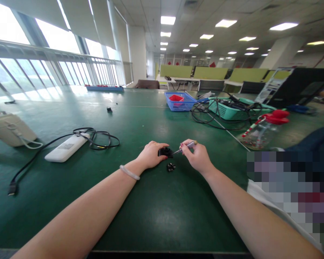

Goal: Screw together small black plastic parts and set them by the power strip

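Note:
On the green table, my left hand is closed around a small black part, with thumb and fingers on either side of it. Its exact kind is too small to make out. My right hand grips a screwdriver with a pale handle, and the thin shaft slants down to the left. The tip meets or nearly meets the right side of the black part. Just below, on the tabletop, lies another small black piece with shiny metal bits.
Left are a white power bank, a black cable and a beige case. Farther back sit a small black block, a blue basket and a teal basket with cables. A red-lidded bottle stands right, near a person.

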`<action>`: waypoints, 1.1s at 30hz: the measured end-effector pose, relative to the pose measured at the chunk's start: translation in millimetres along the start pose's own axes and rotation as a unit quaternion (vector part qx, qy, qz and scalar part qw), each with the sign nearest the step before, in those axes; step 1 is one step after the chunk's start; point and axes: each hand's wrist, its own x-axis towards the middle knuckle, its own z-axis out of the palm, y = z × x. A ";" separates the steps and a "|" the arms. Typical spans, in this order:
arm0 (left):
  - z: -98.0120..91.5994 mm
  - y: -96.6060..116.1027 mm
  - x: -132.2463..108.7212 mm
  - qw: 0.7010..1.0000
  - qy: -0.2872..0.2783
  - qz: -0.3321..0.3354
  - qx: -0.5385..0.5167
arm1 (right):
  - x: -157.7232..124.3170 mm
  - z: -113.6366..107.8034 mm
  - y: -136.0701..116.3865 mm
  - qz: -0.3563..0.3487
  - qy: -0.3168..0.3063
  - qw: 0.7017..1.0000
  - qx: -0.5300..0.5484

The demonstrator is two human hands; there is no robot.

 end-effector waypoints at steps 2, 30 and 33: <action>0.1 -0.7 0.5 1.000 0.000 0.000 0.002 | 0.0 0.9 -2.8 -0.023 -0.013 0.999 -0.046; -0.9 0.7 -0.8 1.000 -0.001 0.017 0.017 | -0.8 0.0 1.0 0.005 0.013 0.999 0.042; -1.0 1.8 -1.2 1.000 0.002 0.026 0.006 | -0.1 2.5 2.3 -0.004 -0.031 0.999 0.024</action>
